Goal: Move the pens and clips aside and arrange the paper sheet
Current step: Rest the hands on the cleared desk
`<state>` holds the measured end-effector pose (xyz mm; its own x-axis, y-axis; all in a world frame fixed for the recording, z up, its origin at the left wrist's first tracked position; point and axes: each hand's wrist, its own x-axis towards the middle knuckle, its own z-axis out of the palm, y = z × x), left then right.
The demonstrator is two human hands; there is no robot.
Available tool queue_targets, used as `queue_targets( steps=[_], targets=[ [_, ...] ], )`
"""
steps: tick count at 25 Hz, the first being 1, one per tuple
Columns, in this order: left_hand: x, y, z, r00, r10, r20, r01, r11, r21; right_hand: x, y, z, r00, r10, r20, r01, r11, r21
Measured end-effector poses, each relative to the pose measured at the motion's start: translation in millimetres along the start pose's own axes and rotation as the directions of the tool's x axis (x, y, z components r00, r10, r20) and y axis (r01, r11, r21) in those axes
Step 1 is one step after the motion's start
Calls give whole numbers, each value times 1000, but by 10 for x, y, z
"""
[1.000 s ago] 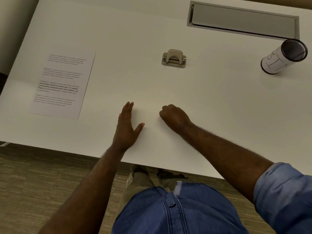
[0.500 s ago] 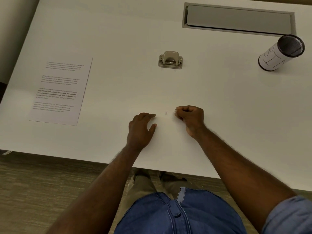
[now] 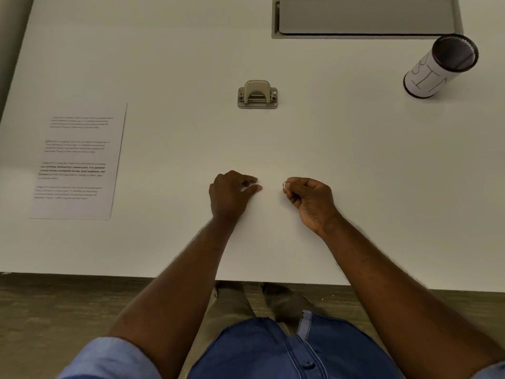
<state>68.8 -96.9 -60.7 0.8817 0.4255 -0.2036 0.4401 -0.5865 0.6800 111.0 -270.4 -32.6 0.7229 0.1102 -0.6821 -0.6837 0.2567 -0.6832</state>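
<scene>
A printed paper sheet (image 3: 79, 162) lies flat on the left side of the white table (image 3: 382, 173). My right hand (image 3: 311, 201) rests near the table's middle, its thumb and fingers pinched on a small pale clip (image 3: 285, 184) at the fingertips. My left hand (image 3: 232, 192) sits a little to the left of it, knuckles up, with the forefinger and thumb slightly apart on the tabletop and nothing seen between them. The two hands are a short gap apart. No pens are in sight.
A grey hole punch (image 3: 257, 94) stands beyond the hands. A black mesh cup wrapped in white paper (image 3: 437, 72) stands at the far right. A grey cable hatch (image 3: 366, 17) is set into the table's far edge. The near table edge runs just below my forearms.
My left hand went from lying flat to curled with fingertips down. My right hand shifted right, and the small speck seen between the hands is no longer on the table.
</scene>
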Motion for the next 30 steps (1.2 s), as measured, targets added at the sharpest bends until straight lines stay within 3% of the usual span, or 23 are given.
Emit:
queue_targets(
  steps=[7, 13, 19, 22, 24, 27, 30],
  targets=[
    [62, 53, 6, 999, 21, 46, -27, 990, 137, -6, 19, -72, 999, 11, -36, -10, 1000, 26],
    [85, 69, 4, 973, 197, 120, -225, 928, 296, -47, 89, -75, 998, 29, -61, -27, 999, 26],
    [163, 28, -6, 942, 221, 251, -300, 890, 343, -92, 120, -65, 993, -1, -118, 10, 998, 69],
    [182, 16, -119, 974, 77, 211, -122, 970, 209, -160, 106, -59, 990, -9, -143, 24, 995, 102],
    [176, -28, -255, 984, -5, 180, 2, 1000, 17, -219, 71, -52, 986, -10, -167, 36, 988, 153],
    [114, -28, -499, 974, -76, 213, 150, 923, -355, -327, -27, -10, 980, -31, -196, 75, 972, 223],
    [35, 85, -705, 957, -95, 273, 216, 862, -459, -481, -163, 8, 976, -73, -207, 125, 960, 251]
  ],
)
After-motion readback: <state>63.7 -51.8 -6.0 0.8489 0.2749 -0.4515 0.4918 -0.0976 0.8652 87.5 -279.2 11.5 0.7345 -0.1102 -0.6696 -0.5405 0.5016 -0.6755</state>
